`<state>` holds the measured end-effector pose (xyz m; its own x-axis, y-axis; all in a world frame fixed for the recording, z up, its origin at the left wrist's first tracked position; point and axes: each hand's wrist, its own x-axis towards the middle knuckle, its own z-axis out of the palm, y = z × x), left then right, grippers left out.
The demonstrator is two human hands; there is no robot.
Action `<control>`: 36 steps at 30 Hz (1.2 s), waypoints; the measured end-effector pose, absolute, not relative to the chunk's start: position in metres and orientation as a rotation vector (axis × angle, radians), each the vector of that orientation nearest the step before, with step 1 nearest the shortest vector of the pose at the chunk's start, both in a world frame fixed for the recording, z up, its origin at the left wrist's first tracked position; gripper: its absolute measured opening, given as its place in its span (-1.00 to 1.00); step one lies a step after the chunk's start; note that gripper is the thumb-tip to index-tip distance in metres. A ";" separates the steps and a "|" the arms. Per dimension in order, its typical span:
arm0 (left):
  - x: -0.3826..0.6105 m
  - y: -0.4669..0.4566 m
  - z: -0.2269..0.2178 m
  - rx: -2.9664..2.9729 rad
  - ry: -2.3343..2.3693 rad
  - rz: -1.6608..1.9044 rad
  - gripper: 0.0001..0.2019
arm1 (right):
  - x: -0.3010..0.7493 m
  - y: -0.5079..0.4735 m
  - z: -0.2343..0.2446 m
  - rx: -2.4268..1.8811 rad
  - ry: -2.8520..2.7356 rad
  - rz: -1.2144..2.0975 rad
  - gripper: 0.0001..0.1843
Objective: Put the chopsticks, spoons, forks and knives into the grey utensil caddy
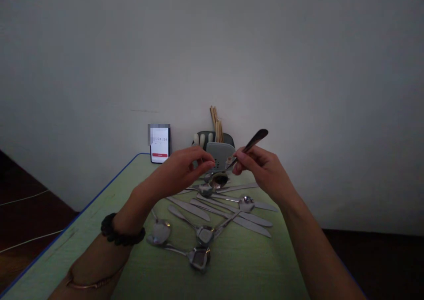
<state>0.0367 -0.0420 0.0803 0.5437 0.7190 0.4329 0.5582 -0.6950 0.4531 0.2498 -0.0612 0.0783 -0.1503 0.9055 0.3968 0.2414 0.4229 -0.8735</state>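
A metal spoon (219,180) is pinched between the thumb and fingers of my right hand (256,163). It tilts, with the handle pointing up to the right and the bowl hanging low over the cutlery. My left hand (190,166) hovers to the left of that bowl, thumb and fingers apart, with nothing seen in it. Below both hands lie several table knives (247,222) and more spoons, among them a round-bowled one (161,231) and two with squarish bowls, one in the middle (205,233) and one closer to me (199,258).
Against the wall stands a grey cutlery holder (221,150) with wooden chopsticks (218,130) and pale handles (202,140) upright in it. A phone (159,145) showing a timer leans at the back left. The green table (132,269) has a blue edge.
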 end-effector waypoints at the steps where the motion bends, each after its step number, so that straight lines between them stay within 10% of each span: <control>1: 0.037 -0.042 0.079 2.514 1.061 0.835 -0.73 | 0.250 -0.061 0.078 -1.011 -1.636 0.829 -0.75; 14: 0.041 -0.037 0.065 2.362 0.853 0.479 -0.61 | 0.243 -0.058 0.073 -0.865 -1.502 1.158 -0.64; 36: 0.029 -0.031 0.069 2.638 1.126 0.913 -0.60 | 0.258 -0.064 0.086 -1.010 -1.719 1.057 -0.71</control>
